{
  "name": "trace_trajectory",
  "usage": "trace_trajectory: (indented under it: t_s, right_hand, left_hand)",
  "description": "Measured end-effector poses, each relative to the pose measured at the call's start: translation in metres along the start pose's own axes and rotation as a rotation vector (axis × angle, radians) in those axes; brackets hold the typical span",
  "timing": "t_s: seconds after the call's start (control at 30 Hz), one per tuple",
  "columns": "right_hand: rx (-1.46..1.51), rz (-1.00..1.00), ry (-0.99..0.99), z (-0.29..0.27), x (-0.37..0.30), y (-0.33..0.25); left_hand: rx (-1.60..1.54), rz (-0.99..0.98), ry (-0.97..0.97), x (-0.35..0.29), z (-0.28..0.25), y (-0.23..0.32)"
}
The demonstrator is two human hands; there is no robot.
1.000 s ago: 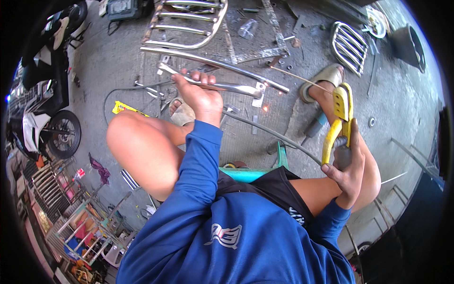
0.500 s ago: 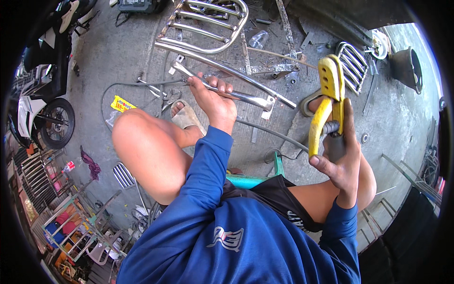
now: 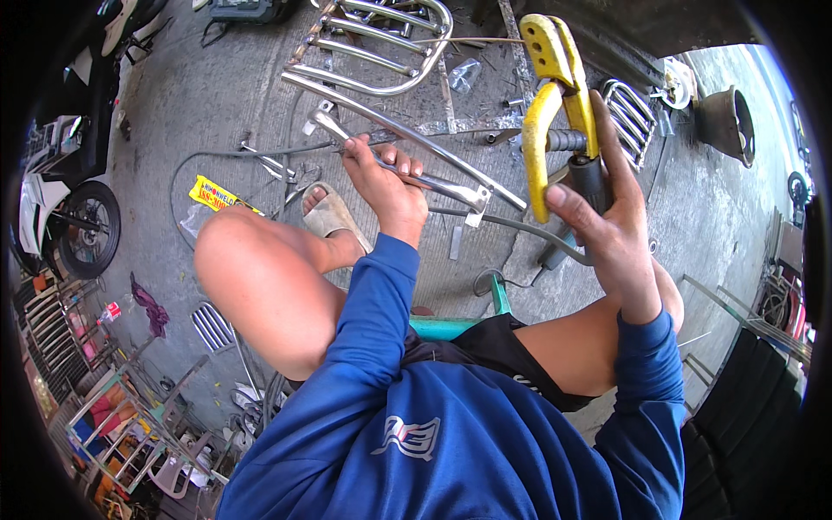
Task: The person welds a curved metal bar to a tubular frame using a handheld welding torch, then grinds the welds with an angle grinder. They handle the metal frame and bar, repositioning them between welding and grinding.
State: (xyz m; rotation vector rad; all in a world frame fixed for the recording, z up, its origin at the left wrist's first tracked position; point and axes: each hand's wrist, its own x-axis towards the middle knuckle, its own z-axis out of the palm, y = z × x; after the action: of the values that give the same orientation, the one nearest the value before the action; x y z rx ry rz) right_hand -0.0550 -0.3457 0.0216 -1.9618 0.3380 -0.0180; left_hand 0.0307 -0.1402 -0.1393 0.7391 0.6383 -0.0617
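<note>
Over rough grey concrete (image 3: 217, 95), our left hand (image 3: 386, 186) clasped a shiny curved metal bar (image 3: 416, 178); our right hand (image 3: 607, 230) gripped a yellow electrode holder (image 3: 550, 95), chrome racks (image 3: 381, 43) lying farther off.

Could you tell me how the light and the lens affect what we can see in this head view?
Head view: daylight is even on the concrete floor, brighter at upper right; the fisheye bends the chrome bar near the left hand; the yellow tool in the right hand is sharp; the rim is black.
</note>
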Motion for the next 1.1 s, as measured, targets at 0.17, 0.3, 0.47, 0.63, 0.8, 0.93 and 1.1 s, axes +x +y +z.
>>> trace_trajectory:
  t_s: [0.17, 0.3, 0.47, 0.63, 0.8, 0.93, 1.1]
  right_hand:
    - [0.001, 0.041, -0.087, 0.010, -0.004, -0.003]
    - [-0.061, -0.070, -0.069, 0.016, -0.002, -0.002]
    - [-0.034, -0.077, -0.103, 0.023, 0.002, 0.000]
    - [-0.124, -0.223, -0.110, 0.042, 0.015, 0.002]
    - [-0.199, -0.321, -0.204, 0.067, 0.021, 0.004]
    - [-0.194, -0.291, -0.211, 0.078, 0.021, 0.005]
    - [-0.269, -0.274, -0.245, 0.082, 0.025, 0.007]
  left_hand:
    - [0.001, 0.009, -0.005, -0.004, 0.000, 0.000]
    - [0.024, 0.021, -0.021, -0.005, -0.001, -0.001]
    - [0.045, 0.011, -0.016, -0.006, -0.002, -0.004]
    - [0.079, 0.031, -0.012, -0.004, 0.002, -0.002]
    - [0.164, 0.145, 0.014, -0.009, 0.007, -0.005]
    - [0.125, 0.133, 0.004, -0.011, 0.008, -0.009]
    - [0.145, 0.125, -0.016, -0.011, 0.006, -0.010]
